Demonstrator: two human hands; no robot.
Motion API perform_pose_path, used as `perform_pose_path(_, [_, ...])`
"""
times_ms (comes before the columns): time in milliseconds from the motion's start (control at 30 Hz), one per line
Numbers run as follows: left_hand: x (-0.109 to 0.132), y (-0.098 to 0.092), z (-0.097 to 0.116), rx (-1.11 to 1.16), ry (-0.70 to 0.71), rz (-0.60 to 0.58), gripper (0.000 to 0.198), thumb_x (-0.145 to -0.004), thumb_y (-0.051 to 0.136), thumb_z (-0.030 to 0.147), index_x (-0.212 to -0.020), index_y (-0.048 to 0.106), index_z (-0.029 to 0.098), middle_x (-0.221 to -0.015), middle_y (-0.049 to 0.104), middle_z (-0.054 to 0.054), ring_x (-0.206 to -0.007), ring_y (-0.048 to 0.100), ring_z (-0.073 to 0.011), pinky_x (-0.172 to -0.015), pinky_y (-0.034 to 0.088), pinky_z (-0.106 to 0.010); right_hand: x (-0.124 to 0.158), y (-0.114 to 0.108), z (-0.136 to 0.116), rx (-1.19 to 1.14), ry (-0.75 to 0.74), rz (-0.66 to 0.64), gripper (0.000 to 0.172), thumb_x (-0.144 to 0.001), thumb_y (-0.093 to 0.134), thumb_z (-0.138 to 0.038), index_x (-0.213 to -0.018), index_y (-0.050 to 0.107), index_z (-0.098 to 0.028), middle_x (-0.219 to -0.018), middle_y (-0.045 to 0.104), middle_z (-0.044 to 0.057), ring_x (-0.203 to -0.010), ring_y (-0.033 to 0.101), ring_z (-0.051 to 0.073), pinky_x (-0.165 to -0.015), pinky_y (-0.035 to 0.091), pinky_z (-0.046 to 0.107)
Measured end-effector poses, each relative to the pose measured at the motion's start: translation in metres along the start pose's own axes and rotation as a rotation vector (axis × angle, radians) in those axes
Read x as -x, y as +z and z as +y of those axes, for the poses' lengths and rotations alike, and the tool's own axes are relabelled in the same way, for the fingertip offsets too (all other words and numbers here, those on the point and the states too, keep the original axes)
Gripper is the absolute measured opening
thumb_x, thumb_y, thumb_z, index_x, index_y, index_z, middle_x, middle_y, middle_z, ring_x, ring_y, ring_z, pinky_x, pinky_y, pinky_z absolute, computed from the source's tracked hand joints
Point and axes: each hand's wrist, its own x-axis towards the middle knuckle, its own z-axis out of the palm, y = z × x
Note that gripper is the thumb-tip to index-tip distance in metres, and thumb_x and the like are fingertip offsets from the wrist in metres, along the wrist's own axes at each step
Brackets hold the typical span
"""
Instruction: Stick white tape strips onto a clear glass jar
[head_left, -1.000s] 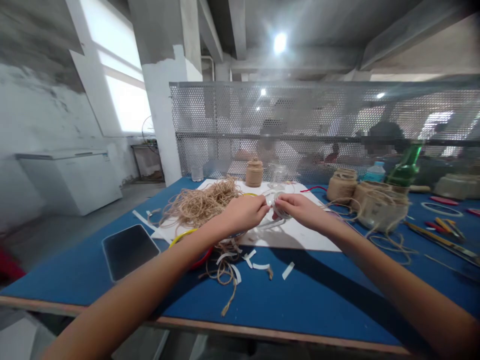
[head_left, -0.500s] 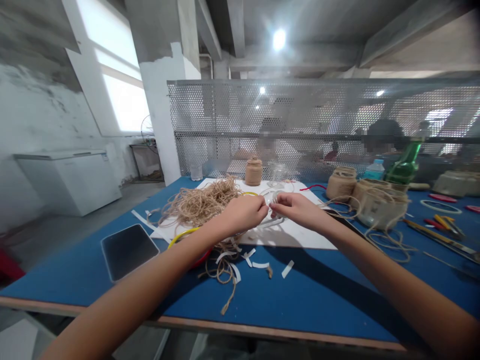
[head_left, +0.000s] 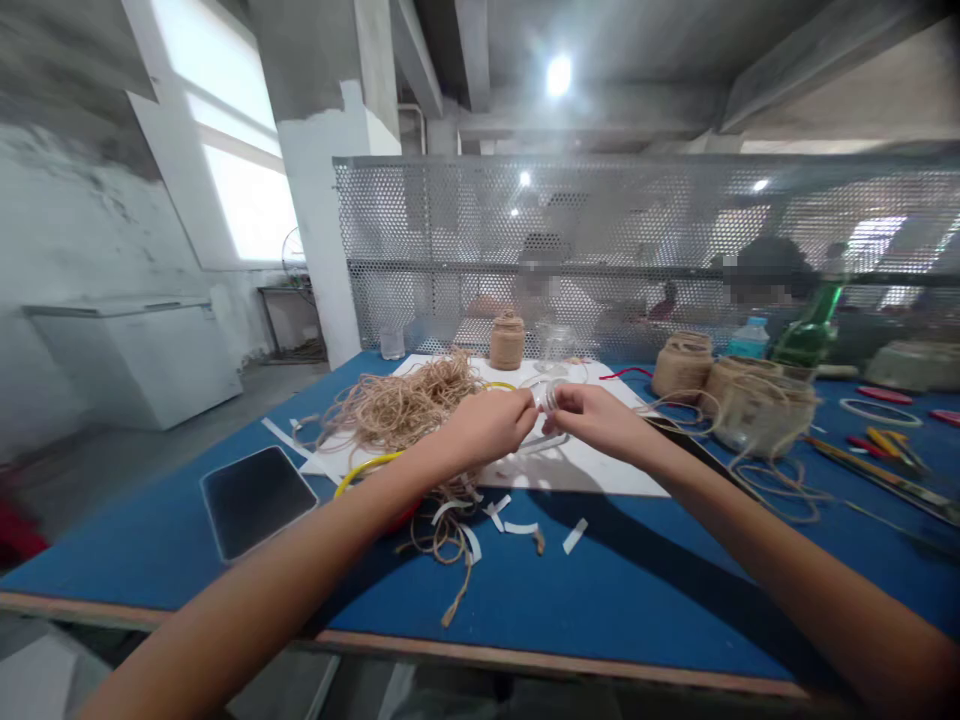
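Note:
Over the white sheet (head_left: pixel 600 470) my left hand (head_left: pixel 487 425) and my right hand (head_left: pixel 596 420) meet, fingers pinched on a small clear glass jar (head_left: pixel 546 398) held between them. A pale strip hangs below the jar toward the sheet. A heap of loose jute twine (head_left: pixel 397 405) lies just left of my left hand, with a yellow ring (head_left: pixel 360 468) under my forearm. White paper slips (head_left: pixel 517 520) and short twine ends lie on the blue table (head_left: pixel 637 600) below my hands.
A dark phone (head_left: pixel 255 490) lies at the left. Twine-wrapped jars (head_left: pixel 739 395) stand at the right, one more (head_left: pixel 508 342) at the back. A green bottle (head_left: pixel 810 335), pencils and tools (head_left: pixel 885 460) are far right. People sit behind a perforated metal screen (head_left: pixel 637 250).
Both hands have stayed together on the jar, shifting only slightly upward; the fingers have worked a little around it. Nothing else moved.

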Motion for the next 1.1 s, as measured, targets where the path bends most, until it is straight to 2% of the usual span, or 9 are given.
perform_pose_path(233, [0.001, -0.002, 0.002, -0.052, -0.016, -0.038, 0.034, -0.087, 0.027, 0.035, -0.078, 0.055, 0.018, -0.072, 0.065, -0.004, -0.064, 0.057, -0.0166, -0.061, 0.041, -0.028, 0.000, 0.001, 0.001, -0.028, -0.005, 0.010, 0.010, -0.071, 0.049, -0.022, -0.072, 0.057, -0.017, -0.069, 0.061, 0.002, -0.062, 0.054, 0.013, -0.050, 0.035, 0.022])
perform_pose_path(567, [0.001, -0.001, 0.005, -0.039, -0.033, -0.024, 0.033, -0.087, 0.029, 0.034, -0.077, 0.056, 0.017, -0.070, 0.065, -0.005, -0.063, 0.057, -0.0163, -0.059, 0.040, -0.027, 0.000, 0.002, -0.004, 0.014, -0.012, 0.058, 0.013, -0.073, 0.048, -0.025, -0.067, 0.056, -0.016, -0.064, 0.060, 0.001, -0.057, 0.051, 0.012, -0.049, 0.032, 0.023])
perform_pose_path(767, [0.002, -0.003, 0.005, -0.050, -0.021, -0.002, 0.036, -0.087, 0.030, 0.039, -0.079, 0.057, 0.018, -0.076, 0.065, -0.006, -0.066, 0.057, -0.0177, -0.058, 0.040, -0.027, 0.000, 0.005, -0.005, -0.034, 0.005, 0.083, 0.013, -0.073, 0.047, -0.024, -0.066, 0.056, -0.016, -0.065, 0.060, 0.001, -0.059, 0.051, 0.012, -0.051, 0.033, 0.023])
perform_pose_path(900, [0.005, -0.003, 0.002, -0.100, -0.021, 0.022, 0.031, -0.084, 0.035, 0.041, -0.082, 0.057, 0.019, -0.080, 0.064, -0.005, -0.071, 0.058, -0.0189, -0.058, 0.039, -0.027, 0.000, 0.003, -0.002, -0.090, 0.017, 0.085, 0.012, -0.072, 0.048, -0.024, -0.065, 0.055, -0.016, -0.064, 0.059, 0.001, -0.058, 0.050, 0.011, -0.051, 0.033, 0.023])
perform_pose_path(1000, [0.009, -0.001, -0.004, -0.143, -0.038, 0.049, 0.031, -0.082, 0.039, 0.045, -0.085, 0.055, 0.019, -0.092, 0.062, -0.006, -0.079, 0.058, -0.0209, -0.060, 0.040, -0.028, -0.001, 0.001, 0.001, -0.169, 0.040, 0.077, 0.010, -0.070, 0.050, -0.023, -0.063, 0.053, -0.016, -0.064, 0.059, 0.002, -0.057, 0.049, 0.011, -0.051, 0.033, 0.023])
perform_pose_path(1100, [0.012, 0.001, -0.013, -0.136, -0.125, -0.013, 0.039, -0.080, 0.037, 0.053, -0.090, 0.054, 0.020, -0.091, 0.063, -0.006, -0.077, 0.058, -0.0230, -0.061, 0.040, -0.030, -0.002, -0.001, 0.005, -0.227, 0.054, 0.071, 0.010, -0.069, 0.050, -0.023, -0.064, 0.054, -0.016, -0.065, 0.060, 0.002, -0.057, 0.049, 0.011, -0.051, 0.033, 0.023])
